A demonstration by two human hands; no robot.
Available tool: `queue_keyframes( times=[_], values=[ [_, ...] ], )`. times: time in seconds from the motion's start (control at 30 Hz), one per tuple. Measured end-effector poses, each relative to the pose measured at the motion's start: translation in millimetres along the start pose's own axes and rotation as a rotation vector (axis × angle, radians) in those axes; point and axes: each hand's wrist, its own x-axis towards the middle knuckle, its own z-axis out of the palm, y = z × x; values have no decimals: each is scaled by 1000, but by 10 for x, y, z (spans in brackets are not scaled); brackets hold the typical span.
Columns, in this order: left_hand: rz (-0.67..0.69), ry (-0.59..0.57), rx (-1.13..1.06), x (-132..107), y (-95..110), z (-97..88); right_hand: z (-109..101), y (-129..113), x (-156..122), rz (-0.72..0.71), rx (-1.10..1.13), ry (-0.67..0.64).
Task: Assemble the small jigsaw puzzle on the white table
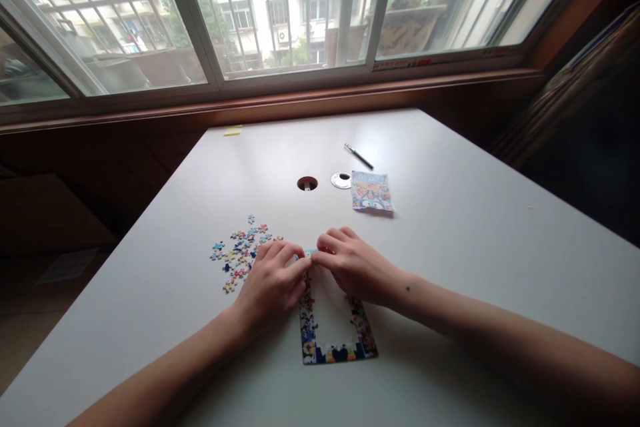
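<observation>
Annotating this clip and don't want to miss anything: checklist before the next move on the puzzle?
1. Hands at the far edge of the puzzle frame, left hand and right hand meeting: ok.
2. The light-blue piece between the fingertips seated: cannot tell, fingers cover it.
3. Frame's near edge and visible sides joined: ok.
4. Supply of loose pieces just left of the left hand: ok.
5. The picture card flat beyond the hands, uncovered: ok.
6. The pen apart from the frame: ok.
</observation>
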Motion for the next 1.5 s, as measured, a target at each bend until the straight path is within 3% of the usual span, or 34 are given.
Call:
queue_keyframes(
  times=[0.37,0.57,0.67,0.73,0.87,1.1,1.27,1.5],
  values=[
    [-11,-19,12,-7,-2,4,26,96,7,52,123,51],
    [-14,-12,22,-8,45,-10,111,416,13,311,307,241],
    [-42,65,-19,24,-5,-89,152,506,-1,369,390,247],
    [-89,129,-23,71,-124,-194,162,507,-7,354,369,228],
    [-222,136,98,160,-549,-449,161,464,-7,308,282,178],
    [-520,6,130,72,-1275,-700,147,455,10,407,279,192],
    [-545,-88,90,2,-1477,-780,142,447,13,402,303,199],
    [-508,-184,33,-41,-1527,-836,186,477,-2,431,341,196]
  ],
)
